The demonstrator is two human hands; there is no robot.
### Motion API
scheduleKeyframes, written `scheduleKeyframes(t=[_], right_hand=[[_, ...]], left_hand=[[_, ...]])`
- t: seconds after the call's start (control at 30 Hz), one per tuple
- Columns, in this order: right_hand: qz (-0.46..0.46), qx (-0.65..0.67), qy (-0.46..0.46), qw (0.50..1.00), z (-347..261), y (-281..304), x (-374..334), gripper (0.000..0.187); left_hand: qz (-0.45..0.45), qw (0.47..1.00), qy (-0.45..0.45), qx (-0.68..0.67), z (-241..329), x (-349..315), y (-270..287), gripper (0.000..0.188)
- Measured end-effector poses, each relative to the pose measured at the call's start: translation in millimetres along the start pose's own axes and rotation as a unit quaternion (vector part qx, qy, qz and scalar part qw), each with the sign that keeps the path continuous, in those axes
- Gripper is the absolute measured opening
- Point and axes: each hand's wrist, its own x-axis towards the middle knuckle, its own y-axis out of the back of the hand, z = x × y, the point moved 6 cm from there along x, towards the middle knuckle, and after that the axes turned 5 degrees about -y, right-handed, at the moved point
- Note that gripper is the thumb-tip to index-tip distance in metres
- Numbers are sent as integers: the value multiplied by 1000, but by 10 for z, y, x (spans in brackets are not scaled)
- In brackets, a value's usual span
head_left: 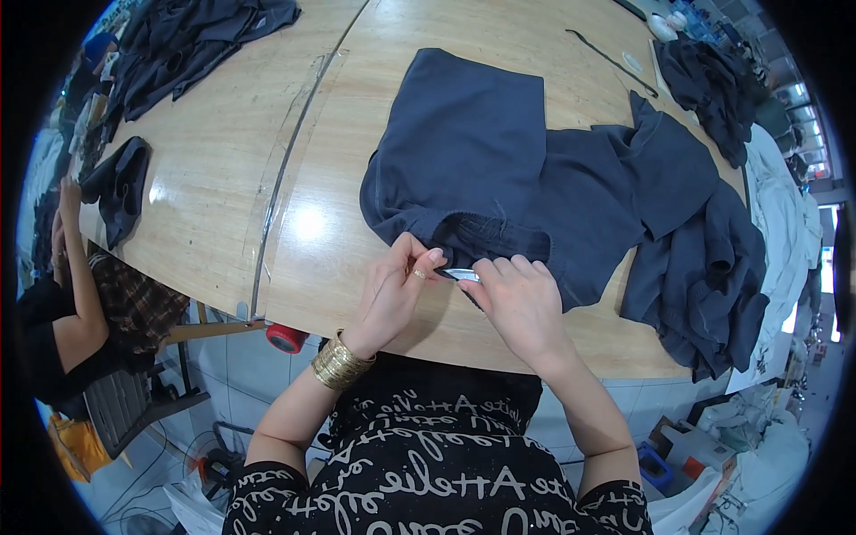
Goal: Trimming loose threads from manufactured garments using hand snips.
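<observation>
A pair of dark navy shorts (473,152) lies flat on the wooden table (223,178), its waistband toward me. My left hand (397,285) pinches the waistband edge with thumb and fingers; a ring and gold bangles show on it. My right hand (517,299) is closed next to it, gripping the same edge. Between the two hands a small white label (462,275) shows at the waistband.
More dark garments are heaped to the right (704,267), at the far right (713,80) and at the far left (187,40). A folded dark piece (120,187) lies at the left edge. Another person (62,312) sits at left. A red tape roll (285,338) hangs under the table.
</observation>
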Motion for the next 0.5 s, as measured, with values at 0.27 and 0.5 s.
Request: scheduleKeyframes(t=[0.27,0.5], right_hand=[[6,183,-151,972,555,431,-142,30],[11,241,-276,930,848,506,-354,20]], left_hand=[[-184,944,261,80,159,-526,1035,24],[-321,821,230,412,74,-1028,1491,18]])
